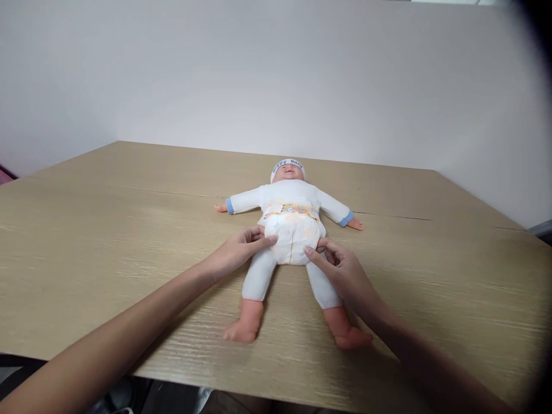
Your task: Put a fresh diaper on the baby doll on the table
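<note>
Left hand point(241, 248) comes in at the doll's point(290, 230) hip, fingertips pressed flat on the diaper point(293, 238) edge, a steadying grip by the look of it. The doll lies face-up mid-bench point(107, 218), long axis running away from the person, head far, feet near. Right hand point(340, 270) at the opposite hip, its grip pinching the diaper's leg edge, seemingly tugging it snug.

Looks to us like a plain practice or training room, not a home. We just see a bare white wall point(276, 75) behind a big light-wood table point(86, 241), with a baby doll point(291, 230) near its far edge.
</note>
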Tool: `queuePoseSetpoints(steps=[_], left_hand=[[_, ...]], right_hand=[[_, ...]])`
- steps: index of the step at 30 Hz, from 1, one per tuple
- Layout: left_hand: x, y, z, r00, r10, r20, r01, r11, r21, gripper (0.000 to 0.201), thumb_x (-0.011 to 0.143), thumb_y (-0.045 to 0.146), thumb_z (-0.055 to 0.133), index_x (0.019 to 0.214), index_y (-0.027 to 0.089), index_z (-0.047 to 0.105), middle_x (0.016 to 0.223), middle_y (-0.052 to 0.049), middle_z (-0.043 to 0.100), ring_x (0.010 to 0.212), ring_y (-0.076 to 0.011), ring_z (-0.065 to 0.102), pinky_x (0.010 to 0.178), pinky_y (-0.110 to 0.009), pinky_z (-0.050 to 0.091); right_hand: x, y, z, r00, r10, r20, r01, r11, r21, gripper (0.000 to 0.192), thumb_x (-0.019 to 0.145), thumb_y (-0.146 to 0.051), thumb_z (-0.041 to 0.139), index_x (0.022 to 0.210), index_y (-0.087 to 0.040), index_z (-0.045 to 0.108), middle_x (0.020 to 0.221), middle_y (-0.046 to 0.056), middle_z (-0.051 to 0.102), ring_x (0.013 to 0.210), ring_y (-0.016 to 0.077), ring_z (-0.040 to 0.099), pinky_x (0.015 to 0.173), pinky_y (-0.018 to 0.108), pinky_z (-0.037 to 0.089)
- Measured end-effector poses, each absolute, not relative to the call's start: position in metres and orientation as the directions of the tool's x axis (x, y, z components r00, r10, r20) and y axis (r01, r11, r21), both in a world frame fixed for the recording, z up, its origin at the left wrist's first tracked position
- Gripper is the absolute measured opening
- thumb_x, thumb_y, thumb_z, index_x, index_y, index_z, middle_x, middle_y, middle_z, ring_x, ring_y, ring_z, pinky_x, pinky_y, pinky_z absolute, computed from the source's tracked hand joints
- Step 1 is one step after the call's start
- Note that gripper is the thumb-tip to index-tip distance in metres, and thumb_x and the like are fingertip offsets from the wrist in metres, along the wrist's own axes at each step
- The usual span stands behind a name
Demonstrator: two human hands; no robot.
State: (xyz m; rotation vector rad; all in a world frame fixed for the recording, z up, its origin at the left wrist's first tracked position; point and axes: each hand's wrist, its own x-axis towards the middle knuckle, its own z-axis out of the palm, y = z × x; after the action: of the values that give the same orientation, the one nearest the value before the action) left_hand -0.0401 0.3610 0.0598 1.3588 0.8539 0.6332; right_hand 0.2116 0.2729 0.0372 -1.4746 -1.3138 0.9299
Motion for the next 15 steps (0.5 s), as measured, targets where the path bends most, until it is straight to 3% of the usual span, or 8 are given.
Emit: queuePoseSetpoints(steps=[3, 10, 15], left_hand=[[-0.04, 0.36, 0.058, 0.545, 0.825, -0.148, 0.088, 0.119, 0.989, 0.041, 0.098, 0.061, 0.079, 0.1, 0.021, 0.073, 0.107, -0.008, 0.077, 0.094, -0.0227, 0.07, 0.084, -0.038, 0.057], [-0.037, 0.356, 0.054, 0.529, 0.837, -0.14, 0.017, 0.155, 0.988, 0.043, 0.098, 0.062, 0.079, 0.103, 0.02, 0.071, 0.113, -0.008, 0.075, 0.101, -0.0235, 0.068, 0.09, -0.037, 0.054], [-0.034, 0.356, 0.048, 0.506, 0.855, -0.115, -0.031, 0.151, 0.988, 0.05, 0.093, 0.065, 0.083, 0.103, 0.018, 0.071, 0.105, -0.006, 0.072, 0.095, -0.0205, 0.063, 0.083, -0.032, 0.049]], right_hand=[[0.212, 0.272, 0.036, 0.145, 0.989, 0.036, 0.297, -0.009, -0.955, 0.047, 0.095, -0.068, 0.077, 0.093, -0.021, 0.071, 0.077, -0.003, 0.047, 0.071, 0.0144, 0.036, 0.063, 0.03, 0.028], [0.214, 0.274, 0.034, 0.145, 0.988, 0.046, 0.301, 0.001, -0.954, 0.051, 0.097, -0.072, 0.073, 0.094, -0.021, 0.069, 0.078, -0.003, 0.048, 0.073, 0.0149, 0.039, 0.065, 0.03, 0.033], [0.21, 0.273, 0.034, 0.211, 0.955, 0.207, 0.479, 0.084, -0.874, 0.048, 0.098, -0.068, 0.073, 0.089, -0.021, 0.073, 0.067, -0.005, 0.045, 0.064, 0.013, 0.037, 0.061, 0.03, 0.03]])
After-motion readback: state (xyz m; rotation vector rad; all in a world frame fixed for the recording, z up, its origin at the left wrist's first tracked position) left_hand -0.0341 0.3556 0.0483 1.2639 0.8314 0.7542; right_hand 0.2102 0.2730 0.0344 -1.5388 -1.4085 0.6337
